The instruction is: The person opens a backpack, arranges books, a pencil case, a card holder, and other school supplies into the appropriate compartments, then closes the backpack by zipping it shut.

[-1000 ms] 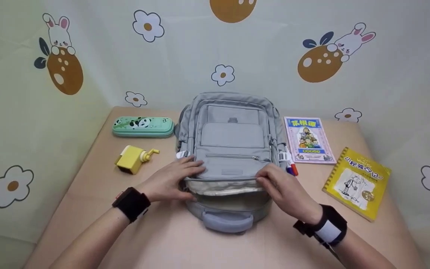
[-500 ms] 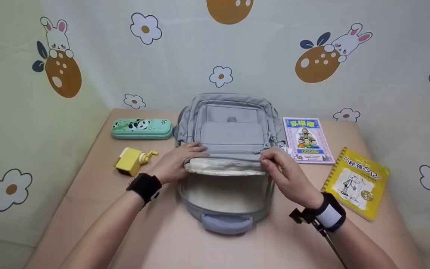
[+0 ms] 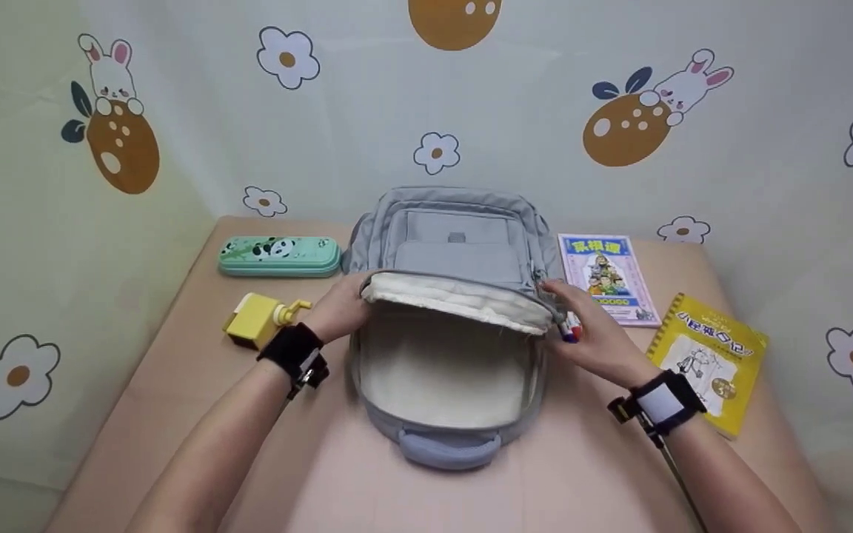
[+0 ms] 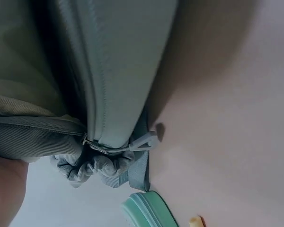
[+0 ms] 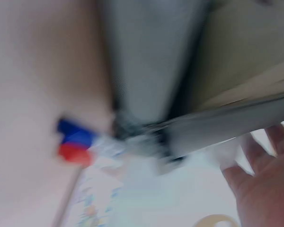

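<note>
A grey backpack (image 3: pixel 445 259) lies on its back, its main compartment unzipped and the cream-lined flap (image 3: pixel 463 303) raised and folded away from the carry handle (image 3: pixel 449 450). My left hand (image 3: pixel 341 305) is at the flap's left edge, its fingers hidden behind the fabric. Only a bit of that hand (image 4: pixel 7 189) shows in the left wrist view. My right hand (image 3: pixel 593 333) stands at the flap's right corner. In the right wrist view its fingers (image 5: pixel 262 153) are loosely extended beside the flap edge. Red and blue marker caps (image 3: pixel 569 328) show beside that hand.
On the left lie a green panda pencil case (image 3: pixel 278 255) and a yellow crank-handled pencil sharpener (image 3: pixel 256 318). To the right are a pink-bordered comic book (image 3: pixel 608 274) and a yellow book (image 3: pixel 715 363). A patterned curtain (image 3: pixel 352 118) hangs behind the table.
Both hands have moved away from the body, lifting the flap and opening the compartment wide. The right hand has loosened from its pinch on the flap's edge and shifted outward.
</note>
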`<state>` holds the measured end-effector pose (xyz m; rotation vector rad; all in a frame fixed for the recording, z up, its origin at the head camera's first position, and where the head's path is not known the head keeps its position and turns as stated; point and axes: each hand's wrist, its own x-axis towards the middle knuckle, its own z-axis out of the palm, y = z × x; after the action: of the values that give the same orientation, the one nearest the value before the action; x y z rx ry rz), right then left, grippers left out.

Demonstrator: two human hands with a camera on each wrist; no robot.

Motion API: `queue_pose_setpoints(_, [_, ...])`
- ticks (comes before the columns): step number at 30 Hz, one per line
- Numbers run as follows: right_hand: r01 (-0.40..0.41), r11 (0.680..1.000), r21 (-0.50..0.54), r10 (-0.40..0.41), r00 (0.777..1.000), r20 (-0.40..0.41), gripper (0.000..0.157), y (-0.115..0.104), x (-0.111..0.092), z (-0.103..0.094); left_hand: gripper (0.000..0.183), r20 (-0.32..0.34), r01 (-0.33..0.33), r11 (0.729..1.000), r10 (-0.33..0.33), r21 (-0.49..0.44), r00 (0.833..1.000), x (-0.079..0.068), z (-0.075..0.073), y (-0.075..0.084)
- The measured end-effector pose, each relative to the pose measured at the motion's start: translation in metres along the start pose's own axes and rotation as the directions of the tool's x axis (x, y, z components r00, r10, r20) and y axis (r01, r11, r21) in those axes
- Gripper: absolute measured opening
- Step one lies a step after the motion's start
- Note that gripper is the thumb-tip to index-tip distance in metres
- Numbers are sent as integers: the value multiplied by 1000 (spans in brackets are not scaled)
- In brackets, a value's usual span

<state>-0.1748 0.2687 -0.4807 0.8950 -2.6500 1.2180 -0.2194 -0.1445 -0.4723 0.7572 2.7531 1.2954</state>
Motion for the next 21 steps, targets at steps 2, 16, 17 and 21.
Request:
queue_pose_setpoints(2, [-16, 999, -35, 15, 1000, -16, 90, 14, 8, 1, 35, 11, -1, 1000, 1, 9, 1000, 3, -3, 1])
queue_pose_setpoints(16, [-219, 974, -49, 214, 972, -97, 25, 36, 47, 6, 46, -39, 73, 994, -77, -86, 996, 15, -9, 4])
queue_pose_setpoints(17, [-258, 965, -33, 254, 963, -94, 25, 35, 50, 6, 48, -42, 87, 990, -92, -109, 995, 14, -9, 3])
queue_pose_setpoints(21, [-356, 934, 27, 357, 932, -62, 35, 33, 63, 2, 66, -18, 132, 960, -140, -246, 990, 8, -9, -3])
